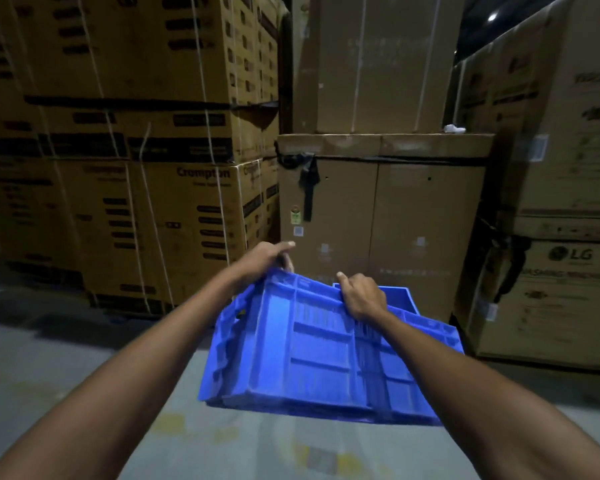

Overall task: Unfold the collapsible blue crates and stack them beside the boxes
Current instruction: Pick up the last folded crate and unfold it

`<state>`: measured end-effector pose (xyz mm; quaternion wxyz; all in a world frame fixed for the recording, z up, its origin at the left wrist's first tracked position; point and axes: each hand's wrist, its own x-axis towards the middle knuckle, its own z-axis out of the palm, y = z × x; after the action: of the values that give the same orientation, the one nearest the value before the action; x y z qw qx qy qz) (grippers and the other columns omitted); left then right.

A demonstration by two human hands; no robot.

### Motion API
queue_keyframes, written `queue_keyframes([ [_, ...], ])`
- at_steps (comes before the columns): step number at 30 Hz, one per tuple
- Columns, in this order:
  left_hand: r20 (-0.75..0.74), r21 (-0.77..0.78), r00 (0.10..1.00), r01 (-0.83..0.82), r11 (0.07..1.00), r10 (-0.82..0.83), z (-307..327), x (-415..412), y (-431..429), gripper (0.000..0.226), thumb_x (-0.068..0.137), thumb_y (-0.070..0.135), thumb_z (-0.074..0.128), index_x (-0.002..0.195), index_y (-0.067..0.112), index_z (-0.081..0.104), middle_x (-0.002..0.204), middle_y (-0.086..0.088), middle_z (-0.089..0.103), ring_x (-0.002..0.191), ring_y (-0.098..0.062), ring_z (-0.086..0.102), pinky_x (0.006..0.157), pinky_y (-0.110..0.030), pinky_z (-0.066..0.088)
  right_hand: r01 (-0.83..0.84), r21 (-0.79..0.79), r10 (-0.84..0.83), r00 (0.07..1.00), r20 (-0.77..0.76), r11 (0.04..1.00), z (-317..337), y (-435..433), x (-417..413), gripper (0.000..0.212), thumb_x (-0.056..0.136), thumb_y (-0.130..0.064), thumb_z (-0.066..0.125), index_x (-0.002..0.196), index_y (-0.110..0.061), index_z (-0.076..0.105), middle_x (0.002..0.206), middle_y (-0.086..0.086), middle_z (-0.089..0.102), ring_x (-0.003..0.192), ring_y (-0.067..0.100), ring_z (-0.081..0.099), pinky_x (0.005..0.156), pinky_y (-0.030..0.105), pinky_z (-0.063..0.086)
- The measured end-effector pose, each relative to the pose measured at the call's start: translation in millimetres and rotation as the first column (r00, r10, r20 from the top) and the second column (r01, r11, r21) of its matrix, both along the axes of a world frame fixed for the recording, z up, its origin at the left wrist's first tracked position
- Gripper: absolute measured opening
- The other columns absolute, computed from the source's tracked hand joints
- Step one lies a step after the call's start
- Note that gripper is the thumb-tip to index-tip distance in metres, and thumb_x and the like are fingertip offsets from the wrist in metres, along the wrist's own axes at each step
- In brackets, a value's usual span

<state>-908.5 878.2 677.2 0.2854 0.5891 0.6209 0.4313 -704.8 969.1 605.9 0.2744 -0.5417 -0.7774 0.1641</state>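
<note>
Tilted blue crate (326,351) gripped by left hand (262,261) and right hand (361,299), 2nd blue crate (400,296) behind, 2 total.

A warehouse — strapped appliance cartons (125,140) stacked high (Crompton, LG) on a bare concrete floor (66,341)

Bare arms reach in from the bottom of the frame. The left hand (264,259) and right hand (362,299) grip the far edge of a tilted blue crate (312,355) above a grey floor (84,341). Stacked cardboard boxes (136,133) fill the upper frame.
</note>
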Motion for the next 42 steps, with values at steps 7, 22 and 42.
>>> queue_keyframes([
  [7, -0.864, 0.161, 0.451, -0.175, 0.971, 0.225, -42, 45, 52, 0.058, 0.100, 0.047, 0.023, 0.091, 0.010, 0.068, 0.102, -0.017, 0.070, 0.094, -0.037, 0.065, 0.075, -0.037, 0.044, -0.018, 0.199, -0.012, 0.989, 0.146, 0.980, 7, 31, -50, 0.052, 0.100, -0.044, 0.029, 0.102, -0.007, 0.066, 0.112, 0.021, 0.067, 0.105, 0.038, 0.062, 0.084, 0.042, 0.046],
  [22, -0.817, 0.389, 0.305, -0.335, 0.858, 0.489, -39, -4, 284, 0.060, 0.100, 0.051, 0.029, 0.058, 0.016, 0.052, 0.055, 0.000, 0.050, 0.055, -0.022, 0.054, 0.052, -0.029, 0.031, -0.118, 0.168, 0.084, 0.976, 0.201, 0.979, -10, 297, 20, 0.062, 0.098, -0.060, 0.024, 0.078, -0.013, 0.059, 0.100, 0.016, 0.069, 0.089, 0.034, 0.063, 0.073, 0.040, 0.044],
  [42, -0.581, -0.448, 0.714, 0.120, 0.886, -0.390, -93, 61, 562, 0.040, 0.062, 0.057, 0.082, 0.083, 0.025, 0.068, 0.070, 0.010, 0.065, 0.070, -0.013, 0.063, 0.061, -0.029, 0.049, -0.377, -0.104, 0.383, 0.812, 0.440, 0.920, -9, 531, 39, 0.063, 0.068, -0.082, 0.055, 0.068, -0.019, 0.057, 0.073, 0.001, 0.064, 0.072, 0.024, 0.060, 0.063, 0.035, 0.045],
])
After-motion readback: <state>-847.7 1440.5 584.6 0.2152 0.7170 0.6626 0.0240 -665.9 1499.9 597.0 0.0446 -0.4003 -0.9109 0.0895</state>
